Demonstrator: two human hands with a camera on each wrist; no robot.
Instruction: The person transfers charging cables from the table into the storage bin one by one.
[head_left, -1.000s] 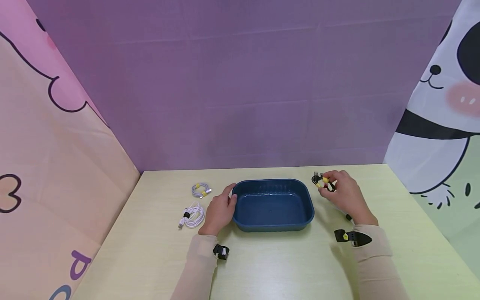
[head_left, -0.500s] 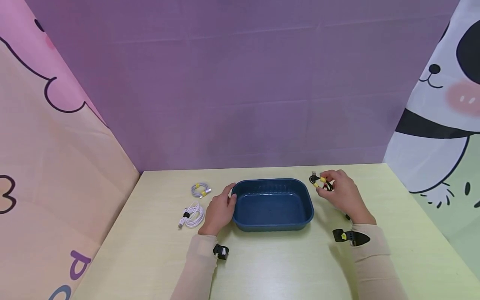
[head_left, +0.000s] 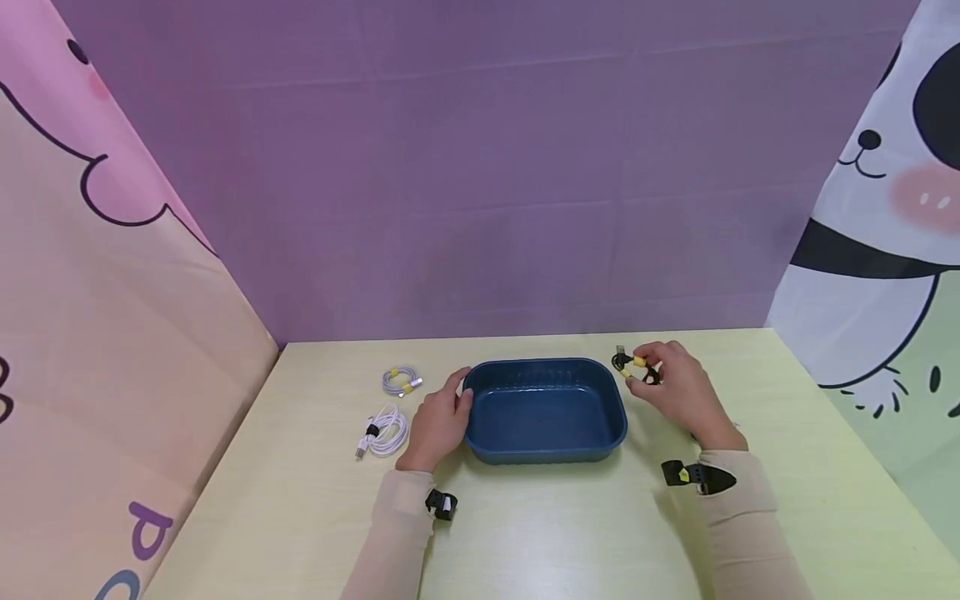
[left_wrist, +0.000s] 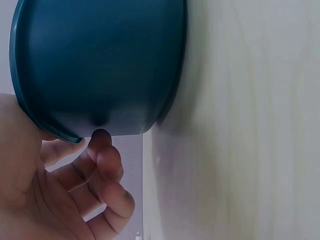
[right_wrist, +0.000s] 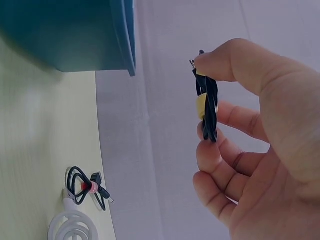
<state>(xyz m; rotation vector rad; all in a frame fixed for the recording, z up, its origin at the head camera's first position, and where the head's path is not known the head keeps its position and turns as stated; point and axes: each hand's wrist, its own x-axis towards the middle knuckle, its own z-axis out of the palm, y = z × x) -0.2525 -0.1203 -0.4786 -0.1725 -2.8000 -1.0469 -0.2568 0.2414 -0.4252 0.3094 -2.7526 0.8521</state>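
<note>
A blue plastic basin [head_left: 547, 417] stands mid-table. My left hand [head_left: 441, 423] grips its left rim; in the left wrist view the fingertips [left_wrist: 102, 142] meet the outer wall. Held up off the table, a coiled black USB cable [right_wrist: 210, 102] with yellow bands is pinched between the thumb and fingers of my right hand [head_left: 678, 390], just right of the basin's far right corner. To the left of my left hand lie a grey coiled cable [head_left: 401, 381] with yellow bands and a white coiled cable [head_left: 387, 431] with a black strap.
Under the right hand's side, the right wrist view has a black cable [right_wrist: 82, 187] with a red tie and a white coiled cable [right_wrist: 72, 227] on the table. My right hand mostly hides them in the head view. A purple cloth [head_left: 480, 183] hangs behind the table.
My right hand has moved a little to the left, bringing the black cable closer to the basin. The left hand and the basin have stayed in place.
</note>
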